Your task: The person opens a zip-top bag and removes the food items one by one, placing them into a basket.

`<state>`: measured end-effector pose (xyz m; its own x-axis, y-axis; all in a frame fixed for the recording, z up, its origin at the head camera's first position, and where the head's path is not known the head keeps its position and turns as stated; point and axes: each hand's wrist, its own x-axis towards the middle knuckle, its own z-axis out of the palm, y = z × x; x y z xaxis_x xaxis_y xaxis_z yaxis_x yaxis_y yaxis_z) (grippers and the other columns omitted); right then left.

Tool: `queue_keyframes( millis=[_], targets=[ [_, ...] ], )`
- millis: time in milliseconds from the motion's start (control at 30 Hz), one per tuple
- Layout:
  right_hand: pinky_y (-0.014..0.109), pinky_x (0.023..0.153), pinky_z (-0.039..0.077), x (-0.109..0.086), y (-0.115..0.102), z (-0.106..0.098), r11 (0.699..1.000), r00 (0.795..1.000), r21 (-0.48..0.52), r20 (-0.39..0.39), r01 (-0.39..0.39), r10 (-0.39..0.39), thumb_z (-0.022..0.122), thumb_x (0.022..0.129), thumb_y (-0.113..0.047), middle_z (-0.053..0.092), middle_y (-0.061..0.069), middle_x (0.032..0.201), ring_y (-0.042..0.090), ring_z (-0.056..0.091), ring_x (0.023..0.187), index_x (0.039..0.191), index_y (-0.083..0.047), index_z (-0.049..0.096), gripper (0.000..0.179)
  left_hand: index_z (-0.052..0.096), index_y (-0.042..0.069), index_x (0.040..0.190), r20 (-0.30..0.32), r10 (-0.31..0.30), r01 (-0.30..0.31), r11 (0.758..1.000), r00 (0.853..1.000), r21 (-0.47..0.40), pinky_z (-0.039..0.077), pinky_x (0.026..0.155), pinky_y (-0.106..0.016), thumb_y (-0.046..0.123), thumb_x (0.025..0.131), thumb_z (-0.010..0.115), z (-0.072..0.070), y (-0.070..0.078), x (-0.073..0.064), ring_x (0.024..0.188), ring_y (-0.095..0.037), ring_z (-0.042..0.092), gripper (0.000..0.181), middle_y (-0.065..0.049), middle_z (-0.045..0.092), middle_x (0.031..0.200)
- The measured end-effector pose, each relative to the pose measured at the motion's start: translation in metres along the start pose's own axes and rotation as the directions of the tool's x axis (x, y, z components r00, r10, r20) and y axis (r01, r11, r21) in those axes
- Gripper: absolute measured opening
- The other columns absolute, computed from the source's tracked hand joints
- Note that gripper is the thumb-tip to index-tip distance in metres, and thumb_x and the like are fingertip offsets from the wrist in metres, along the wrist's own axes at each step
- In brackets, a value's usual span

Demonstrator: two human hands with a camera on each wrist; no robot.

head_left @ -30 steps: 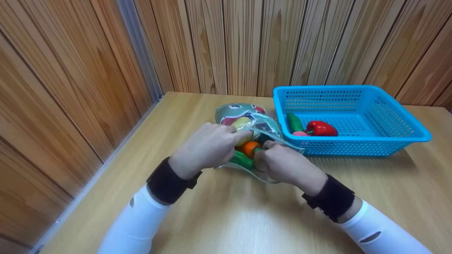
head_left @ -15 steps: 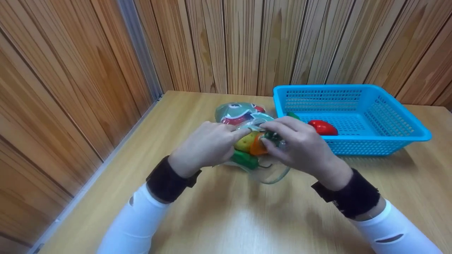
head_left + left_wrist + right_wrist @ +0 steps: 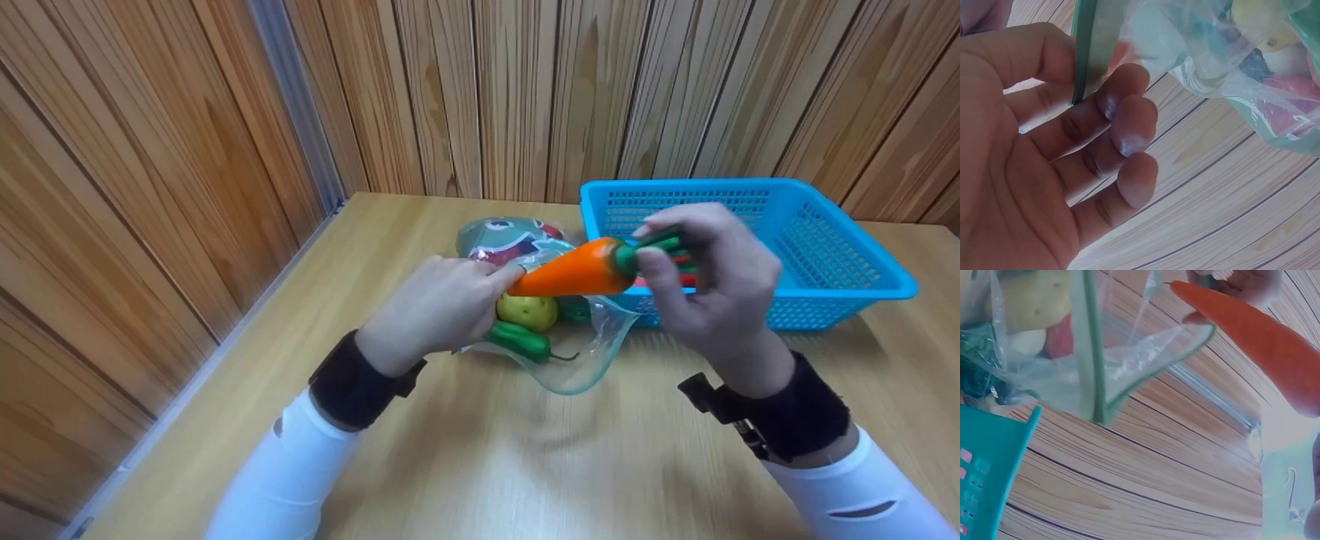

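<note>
My right hand (image 3: 712, 281) pinches a carrot (image 3: 581, 268) by its green top, holding it above the mouth of a clear plastic bag (image 3: 600, 352). The carrot's orange tip points left, close to my left hand (image 3: 435, 311). That left hand grips the bag's green-edged rim (image 3: 1085, 53) between thumb and forefinger, its other fingers loosely bent in the left wrist view. Inside the bag lie a potato (image 3: 527, 311), a green chili pepper (image 3: 520, 341) and a dark green thing (image 3: 574, 307) partly hidden by the carrot. A cartoon face is printed on the bag's far part.
A blue perforated basket (image 3: 840, 296) stands on the table (image 3: 450, 465) to the right of the bag. Red and pink items in it are mostly hidden behind my right hand. Wood-panelled walls (image 3: 510, 97) close off the back and left.
My right hand has drawn the carrot up out of the bag and moved right toward the basket. The potato shows more plainly. My left hand has stayed at the bag's rim.
</note>
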<state>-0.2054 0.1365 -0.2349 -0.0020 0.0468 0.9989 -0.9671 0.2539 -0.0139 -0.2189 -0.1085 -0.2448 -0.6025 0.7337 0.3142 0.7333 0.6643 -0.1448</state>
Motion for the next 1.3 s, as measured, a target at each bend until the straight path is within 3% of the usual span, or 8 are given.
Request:
queue_keyframes(
  millis=[233,433,567,767,867,933,1100,1300],
  targets=[
    [0.014,0.068,0.052,0.011,0.003,-0.008,0.996,0.965,0.081,-0.255,-0.046,0.065,0.079,0.084,-0.032,0.065,0.020,0.072,0.014,0.065,0.068,0.081,0.018,0.057,0.054,0.061,0.007,0.127,0.008,-0.013,0.013,1.000,1.000,0.027,0.049,0.055,-0.025,0.010,0.096,0.054,-0.001,0.000,0.000,0.062,-0.019,0.053,0.032,-0.006,0.067,0.088],
    [0.014,0.063,0.050,0.015,0.005,-0.014,0.990,0.939,0.126,-0.328,-0.062,0.101,0.081,0.081,-0.024,0.065,0.021,0.074,0.011,0.065,0.063,0.083,0.019,0.055,0.051,0.063,0.009,0.117,0.017,-0.001,0.001,1.000,1.000,0.010,0.051,0.060,-0.025,0.028,0.097,0.065,-0.001,0.000,0.000,0.066,-0.019,0.056,0.028,-0.004,0.065,0.087],
    [0.012,0.061,0.049,0.018,0.006,-0.018,0.994,0.931,0.075,-0.349,-0.081,0.102,0.081,0.081,-0.020,0.064,0.024,0.076,0.007,0.063,0.060,0.083,0.019,0.054,0.048,0.062,0.011,0.111,0.021,0.006,-0.005,1.000,1.000,-0.016,0.051,0.061,-0.026,0.032,0.096,0.066,-0.001,0.000,0.000,0.069,-0.019,0.056,0.026,-0.004,0.064,0.086],
    [0.017,0.075,0.054,0.019,0.013,-0.025,0.981,0.963,-0.136,-0.248,-0.138,0.101,0.074,0.081,-0.009,0.066,0.025,0.081,0.017,0.066,0.073,0.087,0.015,0.064,0.026,0.062,0.011,0.113,0.034,-0.010,0.011,0.999,0.999,-0.034,0.050,0.061,-0.026,0.016,0.097,0.059,-0.001,-0.001,-0.001,0.068,-0.019,0.056,0.017,-0.005,0.066,0.088],
    [0.015,0.079,0.053,0.015,0.024,-0.033,0.936,0.982,-0.300,-0.106,-0.184,0.159,0.074,0.082,-0.009,0.071,0.020,0.087,0.023,0.068,0.078,0.092,0.007,0.072,0.018,0.063,0.011,0.114,0.039,-0.013,0.015,0.999,0.999,-0.044,0.050,0.062,-0.026,0.017,0.097,0.060,-0.001,-0.002,-0.001,0.068,-0.019,0.057,0.018,-0.005,0.067,0.090],
    [0.010,0.080,0.050,0.010,0.035,-0.039,0.893,0.973,-0.400,0.006,-0.208,0.230,0.073,0.084,-0.008,0.074,0.016,0.092,0.025,0.070,0.081,0.095,0.001,0.075,0.015,0.063,0.010,0.114,0.044,-0.015,0.017,0.999,0.999,-0.042,0.050,0.062,-0.026,0.017,0.097,0.060,-0.001,-0.002,-0.001,0.068,-0.019,0.057,0.018,-0.005,0.068,0.090],
    [0.003,0.080,0.044,-0.011,0.066,-0.049,0.787,0.880,-0.560,0.198,-0.260,0.431,0.073,0.086,-0.004,0.076,0.012,0.101,0.029,0.073,0.087,0.102,-0.004,0.077,0.016,0.064,0.009,0.113,0.047,-0.020,0.022,0.999,0.999,-0.037,0.050,0.061,-0.026,0.016,0.097,0.060,-0.001,-0.001,-0.002,0.066,-0.019,0.057,0.018,-0.006,0.068,0.089],
    [0.048,0.087,0.057,-0.042,0.095,-0.051,0.702,0.731,-0.660,0.336,-0.267,0.594,0.075,0.087,-0.005,0.073,0.018,0.111,0.037,0.071,0.098,0.110,-0.002,0.074,0.024,0.064,0.009,0.114,0.046,-0.017,0.018,0.999,0.999,-0.033,0.050,0.061,-0.026,0.017,0.097,0.061,-0.002,-0.001,-0.002,0.066,-0.019,0.056,0.019,-0.006,0.068,0.089]
  ],
)
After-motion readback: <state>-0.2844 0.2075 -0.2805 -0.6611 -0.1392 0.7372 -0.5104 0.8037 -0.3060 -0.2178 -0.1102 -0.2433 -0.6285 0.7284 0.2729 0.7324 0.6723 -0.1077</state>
